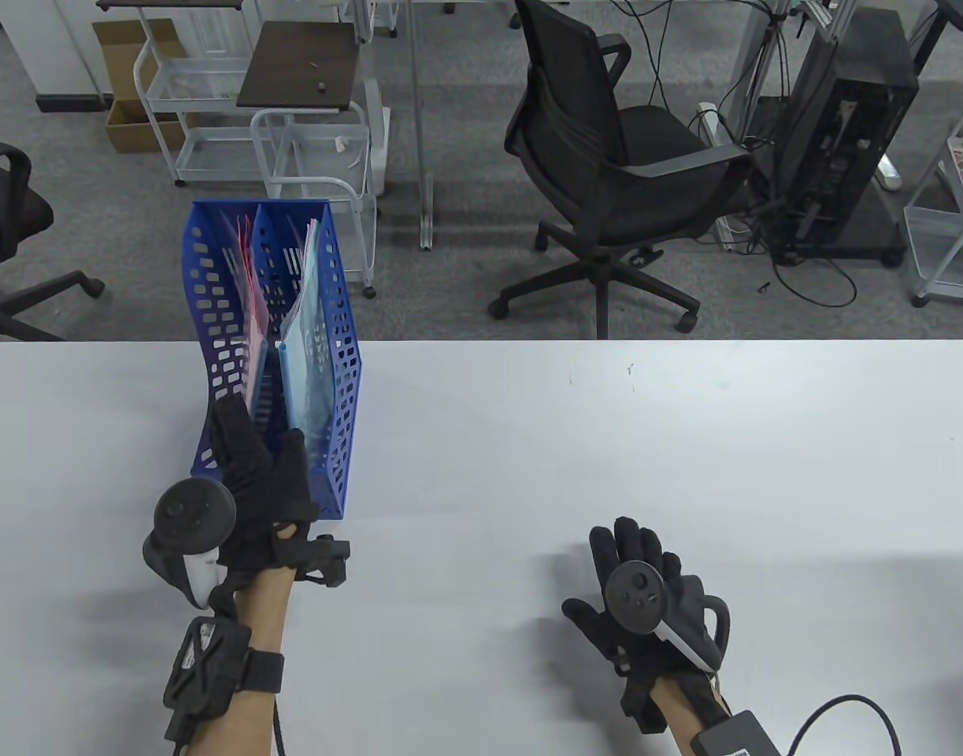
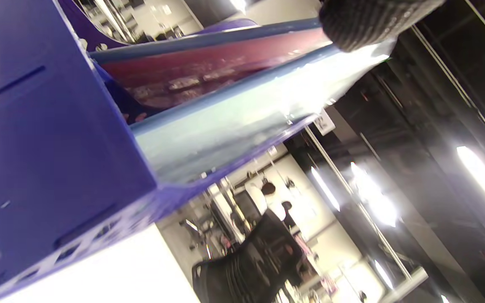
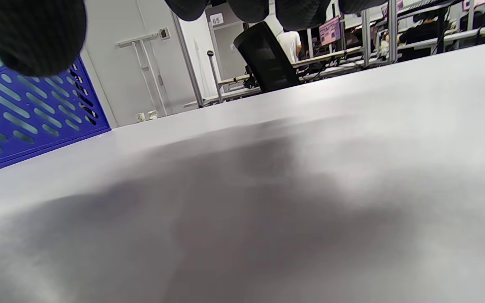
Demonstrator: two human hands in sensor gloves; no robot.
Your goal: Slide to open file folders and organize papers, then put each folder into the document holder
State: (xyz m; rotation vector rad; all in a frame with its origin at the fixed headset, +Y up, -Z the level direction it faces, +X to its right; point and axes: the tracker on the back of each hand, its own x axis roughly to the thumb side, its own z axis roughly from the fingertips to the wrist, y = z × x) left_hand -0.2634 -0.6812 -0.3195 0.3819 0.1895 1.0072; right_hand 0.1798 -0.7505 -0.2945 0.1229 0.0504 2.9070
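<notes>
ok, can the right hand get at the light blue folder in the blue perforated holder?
Probably yes: the right hand hovers open over bare white table, and nothing lies between it and the light blue folder.

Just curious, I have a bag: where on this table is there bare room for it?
Bare: the table from the blue document holder rightward, beyond the right hand. Crowded: the left side, where the left hand is at the holder.

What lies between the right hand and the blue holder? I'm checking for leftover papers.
Nothing: in the table view only bare white table lies between the right hand and the blue holder.
</notes>
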